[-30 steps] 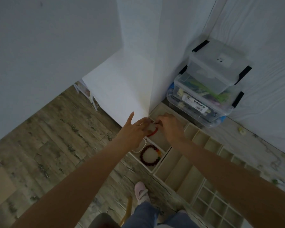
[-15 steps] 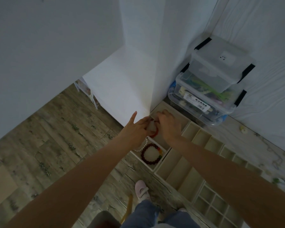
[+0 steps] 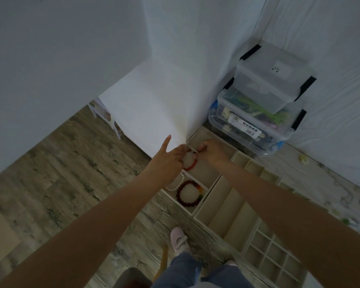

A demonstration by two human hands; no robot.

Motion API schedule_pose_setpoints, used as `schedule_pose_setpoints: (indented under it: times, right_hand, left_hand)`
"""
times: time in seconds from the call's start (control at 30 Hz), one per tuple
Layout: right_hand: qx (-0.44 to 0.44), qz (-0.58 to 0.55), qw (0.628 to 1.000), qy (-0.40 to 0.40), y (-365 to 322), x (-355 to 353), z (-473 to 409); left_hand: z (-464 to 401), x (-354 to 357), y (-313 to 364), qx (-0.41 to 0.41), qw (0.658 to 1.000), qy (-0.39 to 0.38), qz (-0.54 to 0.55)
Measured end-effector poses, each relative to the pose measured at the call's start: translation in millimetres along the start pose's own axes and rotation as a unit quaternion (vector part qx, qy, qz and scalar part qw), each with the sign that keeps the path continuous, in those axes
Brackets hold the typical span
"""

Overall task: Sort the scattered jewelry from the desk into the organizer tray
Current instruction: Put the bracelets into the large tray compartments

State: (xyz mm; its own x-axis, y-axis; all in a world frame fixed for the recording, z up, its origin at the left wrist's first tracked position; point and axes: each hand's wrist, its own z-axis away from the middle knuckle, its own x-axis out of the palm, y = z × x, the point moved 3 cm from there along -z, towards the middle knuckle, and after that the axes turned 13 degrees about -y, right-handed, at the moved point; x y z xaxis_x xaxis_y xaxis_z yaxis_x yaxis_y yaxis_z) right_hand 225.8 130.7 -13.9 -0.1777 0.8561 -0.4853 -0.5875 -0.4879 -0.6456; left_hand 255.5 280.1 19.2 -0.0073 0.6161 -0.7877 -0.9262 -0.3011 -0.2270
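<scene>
A beige organizer tray [image 3: 227,201] with many compartments lies on the desk. Over its far-left compartment both hands meet at a red bead bracelet [image 3: 192,166]. My left hand [image 3: 166,161] pinches the bracelet's left side, with one finger sticking out straight. My right hand [image 3: 213,151] is curled and pinches the bracelet's upper right side. In the compartment just nearer to me lie a dark red bead bracelet [image 3: 182,199] and a pearl bracelet [image 3: 178,187], the latter partly hidden under my left wrist.
Two stacked clear storage boxes [image 3: 264,104] stand behind the tray against the wall. Loose jewelry [image 3: 345,220] and a small yellow piece [image 3: 303,160] lie on the desk at the right. Below the desk edge are the wooden floor and my pink slipper [image 3: 178,239].
Both hands have stayed together at the red bracelet over the far-left compartment; the bracelet now shows more fully below the fingers. The view has shifted slightly.
</scene>
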Motion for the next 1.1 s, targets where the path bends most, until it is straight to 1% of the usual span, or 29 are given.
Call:
schedule_pose_setpoints:
  times: [0.07, 0.2, 0.33, 0.43, 0.63, 0.77, 0.97, 1.07, 1.1]
  right_hand:
    - [-0.002, 0.001, 1.0, -0.008, 1.0, -1.1, -0.7]
    - [-0.018, -0.003, 1.0, 0.01, 3.0, -2.4, 0.0]
    - [-0.004, 0.051, 0.998, 0.024, 3.2, 0.7, -2.2]
    - [0.0, 0.069, 0.997, 0.027, 1.9, 0.2, -2.3]
    - [-0.005, 0.11, 0.993, 0.041, 0.8, 3.1, 0.2]
    - [-0.011, 0.125, 0.991, 0.036, -1.1, 2.9, 0.1]
    - [-0.025, 0.1, 0.995, 0.014, 0.0, -0.9, 4.8]
    - [-0.034, 0.138, 0.99, 0.018, -2.9, -0.1, 8.1]
    - [-0.037, 0.164, 0.985, 0.025, -4.3, 0.9, 8.9]
  left_hand:
    - [0.5, -0.9, 0.3, -0.003, 1.0, -0.006, -0.001]
    - [2.7, -5.1, 2.4, 0.005, 0.999, 0.0, 0.033]
    - [7.4, -10.7, 6.9, 0.04, 0.998, -0.01, 0.052]
    - [5.4, -6.8, 5.3, 0.037, 0.998, -0.03, 0.048]
    - [3.5, -2.4, 3.9, 0.032, 0.997, -0.037, 0.059]
    - [6.5, -3.7, 2.0, 0.037, 0.998, -0.03, 0.051]
    - [5.5, 3.4, 4.6, 0.022, 0.999, -0.029, 0.022]
    - [5.5, 3.3, 3.6, 0.021, 0.999, -0.032, 0.009]
    - [7.4, 2.1, 4.4, 0.023, 1.0, -0.012, 0.005]
